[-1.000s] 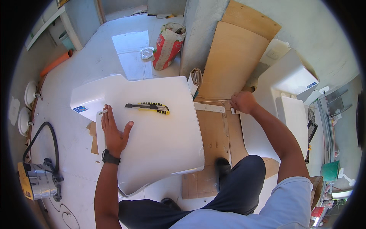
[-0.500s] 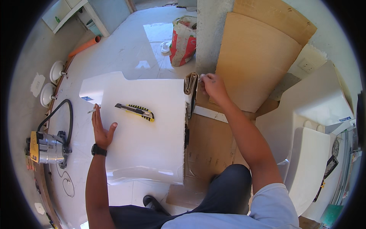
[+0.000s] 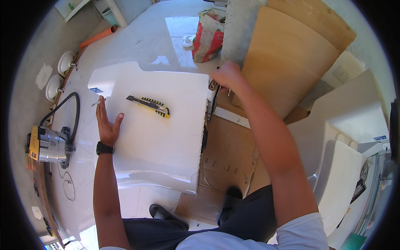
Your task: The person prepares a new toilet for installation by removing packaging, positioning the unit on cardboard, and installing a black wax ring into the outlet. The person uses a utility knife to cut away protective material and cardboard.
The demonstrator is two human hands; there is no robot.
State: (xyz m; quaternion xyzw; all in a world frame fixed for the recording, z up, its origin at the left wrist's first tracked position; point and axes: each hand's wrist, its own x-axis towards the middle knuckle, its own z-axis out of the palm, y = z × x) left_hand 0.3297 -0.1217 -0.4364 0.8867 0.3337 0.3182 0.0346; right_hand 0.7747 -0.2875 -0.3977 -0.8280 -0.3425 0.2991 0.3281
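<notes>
A white ceramic toilet lies on its side before me. My left hand rests with straight fingers along its left part, a thin white stick like a cigarette between the fingertips. On the toilet's upper face lies a yellow and black utility knife, its blade end to the left. At the far right corner of the toilet, my right hand has its fingers bent around folded brown cardboard along the rough edge. The right fingertips are partly hidden.
Another white toilet stands at right. Cardboard sheets lean behind, and flattened cardboard covers floor beside my feet. A red and white sack stands at the back. At left are a shop vacuum and an orange pipe.
My right hand has come down over the folded cardboard and closed around it. My left hand has slid slightly left on the toilet. The view has shifted, and both my shoes now show.
</notes>
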